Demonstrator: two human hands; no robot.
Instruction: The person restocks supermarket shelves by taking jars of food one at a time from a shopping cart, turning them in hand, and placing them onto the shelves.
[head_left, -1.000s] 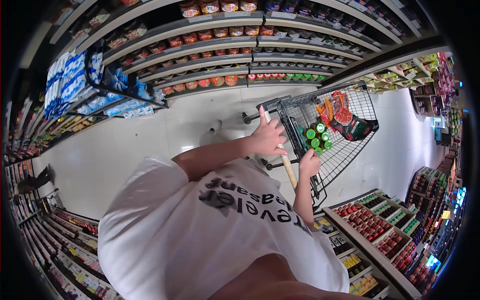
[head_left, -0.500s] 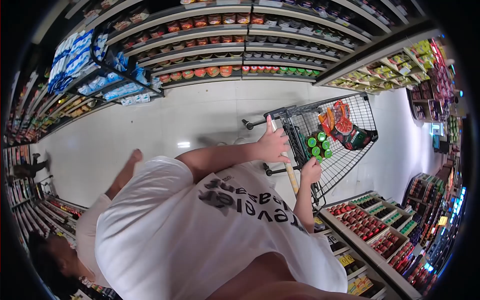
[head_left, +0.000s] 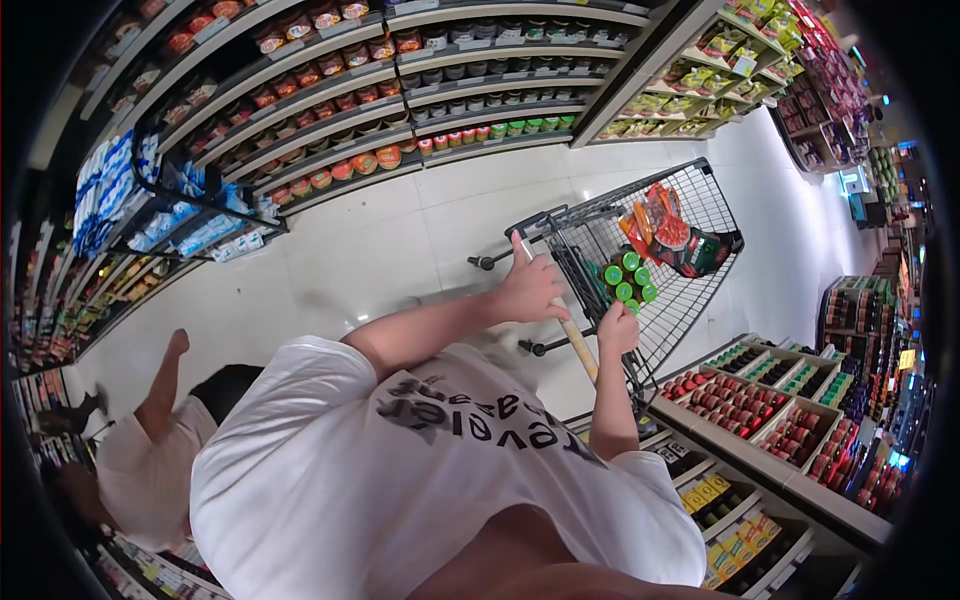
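A black wire shopping cart (head_left: 690,308) stands ahead of me. My left hand (head_left: 530,286) lies across its pale handle (head_left: 580,348), wrapped over it with one finger stretched along the bar. Closed, my right hand (head_left: 618,330) is at the near side of the basket, beside several green-lidded jars (head_left: 626,276). What its fingers hold is hidden; a jar lid shows right at the fingertips. Farther forward in the basket lie an orange-red food packet (head_left: 664,222) and a dark green and red bag (head_left: 703,254).
Shelves of jars (head_left: 330,68) line the far side of the aisle. A rack of blue-white packets (head_left: 110,190) stands at left. A sloped display of red-lidded jars (head_left: 720,400) is close by the cart's right side. Another person (head_left: 150,465) is behind me at left.
My view has turned, and the shelves have shifted left and tilted. Both hands stay at the cart. The other person appears farther left, more of the body showing.
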